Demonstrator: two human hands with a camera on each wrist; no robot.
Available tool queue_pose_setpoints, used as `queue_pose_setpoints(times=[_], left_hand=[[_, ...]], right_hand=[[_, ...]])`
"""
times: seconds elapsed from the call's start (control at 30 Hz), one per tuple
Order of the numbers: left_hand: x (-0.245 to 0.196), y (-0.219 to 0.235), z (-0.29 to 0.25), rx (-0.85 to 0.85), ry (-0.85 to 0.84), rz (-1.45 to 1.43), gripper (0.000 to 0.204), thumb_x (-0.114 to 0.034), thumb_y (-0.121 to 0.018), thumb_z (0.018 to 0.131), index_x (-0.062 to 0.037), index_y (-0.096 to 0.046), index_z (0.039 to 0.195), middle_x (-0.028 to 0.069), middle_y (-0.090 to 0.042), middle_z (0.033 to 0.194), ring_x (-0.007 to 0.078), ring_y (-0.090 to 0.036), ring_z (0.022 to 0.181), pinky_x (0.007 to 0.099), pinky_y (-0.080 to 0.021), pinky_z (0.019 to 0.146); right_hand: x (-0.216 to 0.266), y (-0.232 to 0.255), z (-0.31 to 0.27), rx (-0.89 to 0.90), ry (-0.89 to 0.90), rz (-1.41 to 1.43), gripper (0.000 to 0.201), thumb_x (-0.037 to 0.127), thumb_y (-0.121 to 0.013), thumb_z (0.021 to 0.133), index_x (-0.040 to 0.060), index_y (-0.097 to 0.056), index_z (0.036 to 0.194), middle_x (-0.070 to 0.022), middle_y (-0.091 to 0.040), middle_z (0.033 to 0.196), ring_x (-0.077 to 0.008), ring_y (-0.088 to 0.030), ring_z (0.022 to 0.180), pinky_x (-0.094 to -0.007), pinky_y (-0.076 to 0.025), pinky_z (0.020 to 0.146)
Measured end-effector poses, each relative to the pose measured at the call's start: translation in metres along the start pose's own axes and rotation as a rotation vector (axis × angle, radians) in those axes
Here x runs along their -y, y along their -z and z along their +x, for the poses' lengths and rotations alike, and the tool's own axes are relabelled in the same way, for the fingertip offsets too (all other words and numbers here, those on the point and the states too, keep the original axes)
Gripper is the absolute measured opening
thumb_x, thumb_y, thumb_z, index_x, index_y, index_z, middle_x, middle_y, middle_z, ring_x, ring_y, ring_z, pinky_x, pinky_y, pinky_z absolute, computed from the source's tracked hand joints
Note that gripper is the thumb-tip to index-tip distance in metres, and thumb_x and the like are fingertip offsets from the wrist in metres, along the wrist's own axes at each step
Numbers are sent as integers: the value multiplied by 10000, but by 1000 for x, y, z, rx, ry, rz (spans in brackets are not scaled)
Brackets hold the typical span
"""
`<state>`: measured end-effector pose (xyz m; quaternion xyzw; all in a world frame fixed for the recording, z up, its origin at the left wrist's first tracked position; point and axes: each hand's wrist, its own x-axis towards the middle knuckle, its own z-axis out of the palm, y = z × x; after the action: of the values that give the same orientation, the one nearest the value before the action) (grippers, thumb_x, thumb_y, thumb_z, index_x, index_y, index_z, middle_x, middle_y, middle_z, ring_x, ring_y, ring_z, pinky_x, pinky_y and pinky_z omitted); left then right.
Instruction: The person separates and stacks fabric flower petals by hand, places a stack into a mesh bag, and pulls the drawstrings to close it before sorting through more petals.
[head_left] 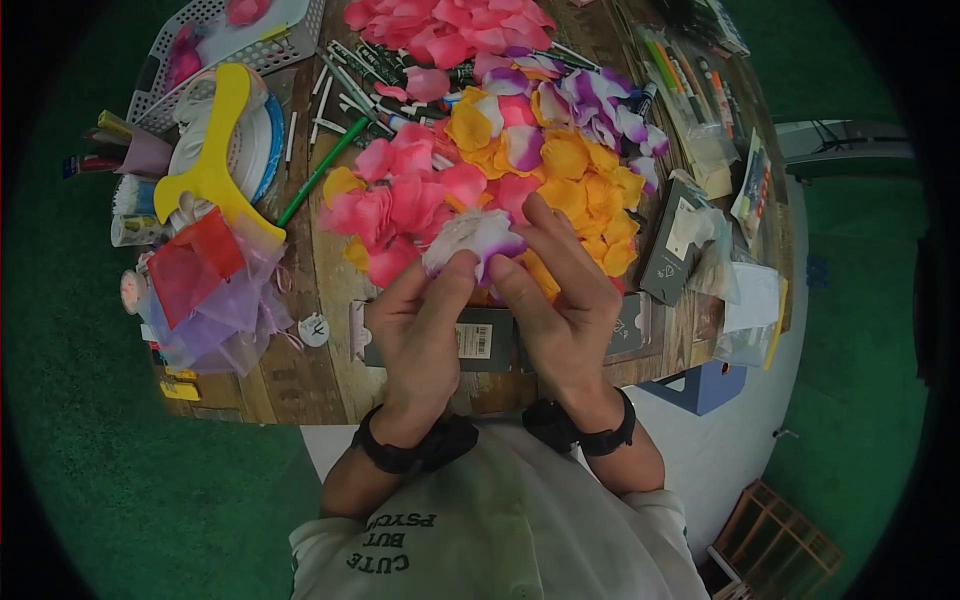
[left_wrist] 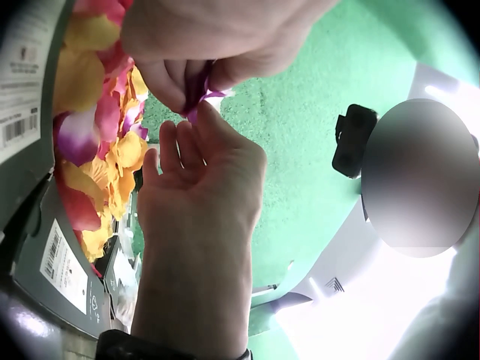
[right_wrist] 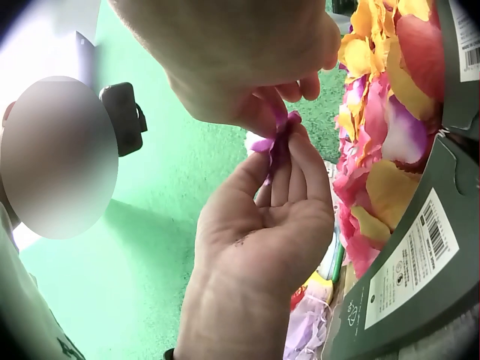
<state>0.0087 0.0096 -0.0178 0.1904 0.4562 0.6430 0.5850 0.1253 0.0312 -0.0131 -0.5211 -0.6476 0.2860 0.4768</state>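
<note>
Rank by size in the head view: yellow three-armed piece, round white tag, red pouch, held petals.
1. Yellow three-armed piece
2. Red pouch and held petals: too alike to rank; the petals look nearer the camera.
3. Round white tag

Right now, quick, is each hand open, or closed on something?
Left hand: closed, pinching the white-and-purple petals.
Right hand: closed, pinching the same petals at their purple edge.
</note>
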Motion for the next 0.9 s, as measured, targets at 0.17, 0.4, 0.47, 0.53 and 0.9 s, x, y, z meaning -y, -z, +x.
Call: queue_pose_setpoints(times=[0.17, 0.4, 0.47, 0.53, 0.9], left_hand=[[0, 1, -4, 79, 4, -57, 178, -42, -582, 878, 39, -631, 1029, 42, -647, 912, 58, -572, 795, 198, -457, 710], [0, -2, -7, 71, 36, -69, 201, -52, -585, 880, 42, -616, 1055, 30, -642, 907, 60, -568, 777, 205, -455, 698], [5, 10, -7, 231, -23, -32, 206, -68, -585, 885, 37, -614, 1059, 27, -642, 919, 57, -565, 777, 197, -446, 703], [3, 7, -10, 204, -24, 70, 205, -78, -585, 888, 36, -616, 1055, 26, -641, 920, 53, -562, 776, 190, -438, 702], [2, 13, -11, 206, -30, 205, 183, -78, -563, 900, 40, -628, 1023, -4, -626, 876, 26, -520, 762, 168, -409, 675]], right_hand=[[6, -1, 3, -8, -188, 390, 460, 5, -666, 751, -35, -525, 1188, -215, -554, 1206, -254, -576, 1086, -313, -445, 897], [15, 9, 1, 151, -468, 623, 419, -6, -626, 799, -20, -522, 1205, -54, -637, 945, -82, -584, 868, -216, -463, 734], [18, 6, -2, 116, -470, 584, 396, -3, -623, 799, -4, -542, 1187, -3, -619, 821, -36, -535, 753, -180, -434, 654], [11, 6, -5, 103, -411, 495, 385, 0, -625, 797, -1, -552, 1175, 2, -614, 803, -31, -516, 731, -181, -430, 636], [10, 24, 5, 257, -456, 338, 365, -20, -656, 789, -23, -582, 1146, -36, -634, 860, -68, -565, 803, -209, -463, 699]])
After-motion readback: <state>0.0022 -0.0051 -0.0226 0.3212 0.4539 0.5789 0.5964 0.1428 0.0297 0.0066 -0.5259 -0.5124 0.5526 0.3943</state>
